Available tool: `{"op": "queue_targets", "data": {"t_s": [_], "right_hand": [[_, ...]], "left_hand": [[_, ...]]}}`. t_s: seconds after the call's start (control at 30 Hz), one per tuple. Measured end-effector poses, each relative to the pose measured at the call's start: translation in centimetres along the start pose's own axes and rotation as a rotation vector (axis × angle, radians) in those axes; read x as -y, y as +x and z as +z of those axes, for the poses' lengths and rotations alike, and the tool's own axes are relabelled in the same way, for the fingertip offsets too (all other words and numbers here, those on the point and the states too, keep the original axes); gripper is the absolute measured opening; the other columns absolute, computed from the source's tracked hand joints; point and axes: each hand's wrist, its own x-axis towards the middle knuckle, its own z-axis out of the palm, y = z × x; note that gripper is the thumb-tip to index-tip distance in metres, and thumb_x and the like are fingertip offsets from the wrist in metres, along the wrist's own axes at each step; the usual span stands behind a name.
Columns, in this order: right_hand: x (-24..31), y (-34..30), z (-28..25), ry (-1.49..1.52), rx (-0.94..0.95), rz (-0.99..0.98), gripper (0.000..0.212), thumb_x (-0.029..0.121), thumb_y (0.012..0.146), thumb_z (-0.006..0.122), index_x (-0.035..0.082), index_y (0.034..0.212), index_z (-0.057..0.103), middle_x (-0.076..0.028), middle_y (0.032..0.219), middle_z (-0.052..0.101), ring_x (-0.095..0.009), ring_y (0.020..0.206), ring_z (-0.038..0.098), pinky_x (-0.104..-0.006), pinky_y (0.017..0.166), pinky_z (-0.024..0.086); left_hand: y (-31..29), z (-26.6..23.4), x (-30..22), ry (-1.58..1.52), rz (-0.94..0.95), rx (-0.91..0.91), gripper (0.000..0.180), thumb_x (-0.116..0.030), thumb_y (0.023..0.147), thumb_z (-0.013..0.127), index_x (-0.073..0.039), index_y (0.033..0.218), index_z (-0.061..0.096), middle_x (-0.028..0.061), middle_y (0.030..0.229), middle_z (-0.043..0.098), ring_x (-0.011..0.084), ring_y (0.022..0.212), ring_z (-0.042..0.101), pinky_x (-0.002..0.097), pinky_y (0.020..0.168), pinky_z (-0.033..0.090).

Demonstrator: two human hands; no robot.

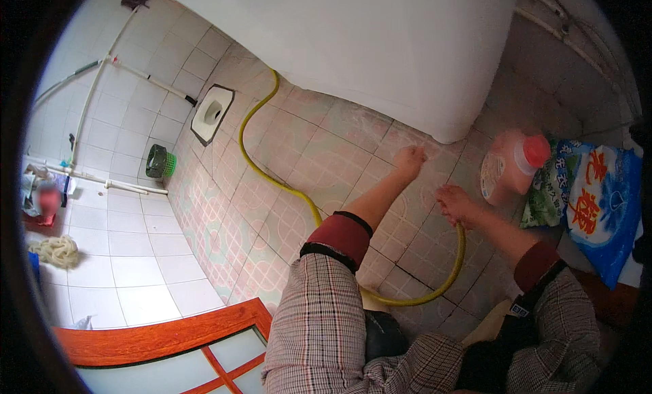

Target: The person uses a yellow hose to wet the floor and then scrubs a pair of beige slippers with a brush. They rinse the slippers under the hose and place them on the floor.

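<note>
My right hand (458,205) is closed around the end of a yellow hose (451,275), which bends down from it toward my knees. Just left of it and a little farther off, my left hand (410,162) hovers over the floor with its fingers loosely bent and partly apart. Nothing shows in that hand, though its fingertips are blurred. Close beyond it is the lower corner of a large white smooth-sided body (407,61). The hose passes behind my left forearm, winds across the tiles and disappears beneath the white body.
Patterned pink tiles (292,231) cover the floor. On the right stand a pink-capped clear jug (506,166) and a blue detergent bag (601,210). A squat toilet (212,114) and a green basket (161,162) lie at the far left. A wood-framed door (170,336) is at lower left.
</note>
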Motion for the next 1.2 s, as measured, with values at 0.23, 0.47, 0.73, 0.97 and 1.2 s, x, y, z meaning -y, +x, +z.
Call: {"op": "queue_targets", "data": {"t_s": [0.23,0.47,0.73,0.97,1.2], "right_hand": [[-0.1,1.5,7.1,0.271,0.001,0.178,0.017,0.024,0.089,0.05,0.012,0.077,0.046,0.001,0.055,0.039,-0.011,0.039,0.033,-0.0296,0.038,0.029],[-4.3,4.6,0.9,0.336,-0.271,0.06,0.018,0.023,0.089,0.048,0.012,0.076,0.046,0.001,0.055,0.041,-0.01,0.039,0.031,-0.031,0.04,0.032],[-2.7,6.8,4.5,0.248,-0.174,0.01,0.018,0.023,0.089,0.047,0.011,0.075,0.045,-0.001,0.057,0.043,-0.012,0.041,0.036,-0.0339,0.042,0.037],[-1.2,8.9,6.1,0.439,-0.263,0.034,0.024,0.022,0.09,0.045,0.009,0.07,0.044,-0.003,0.055,0.042,-0.014,0.041,0.036,-0.036,0.042,0.037],[-5.5,9.4,3.5,0.407,-0.332,0.13,0.02,0.023,0.089,0.046,0.012,0.073,0.045,-0.001,0.055,0.042,-0.013,0.039,0.033,-0.0333,0.04,0.03]], "left_hand": [[1.2,-2.0,7.5,0.398,0.154,-0.087,0.026,-0.024,0.089,0.053,-0.001,0.085,0.065,0.0169,0.082,0.065,0.033,0.08,0.062,0.04,0.075,0.048],[-7.7,-9.9,15.0,0.795,-0.132,0.269,0.026,-0.012,0.086,0.052,-0.005,0.107,0.065,0.0169,0.119,0.062,0.032,0.113,0.058,0.0506,0.091,0.045],[-17.7,-20.1,20.0,1.516,-0.573,0.081,0.043,-0.033,0.087,0.05,-0.012,0.124,0.06,0.012,0.14,0.047,0.0383,0.139,0.026,0.072,0.103,0.013],[-19.5,-30.8,25.4,0.904,-0.92,-0.049,0.05,-0.008,0.082,0.05,-0.005,0.132,0.05,0.0253,0.135,0.045,0.0429,0.098,0.06,0.0533,0.07,0.052],[-21.1,-28.3,21.6,-0.779,-0.234,-1.017,0.08,0.014,0.075,0.043,-0.009,0.147,0.018,0.011,0.079,0.052,0.0165,0.053,0.05,0.0256,0.041,0.038]]}}
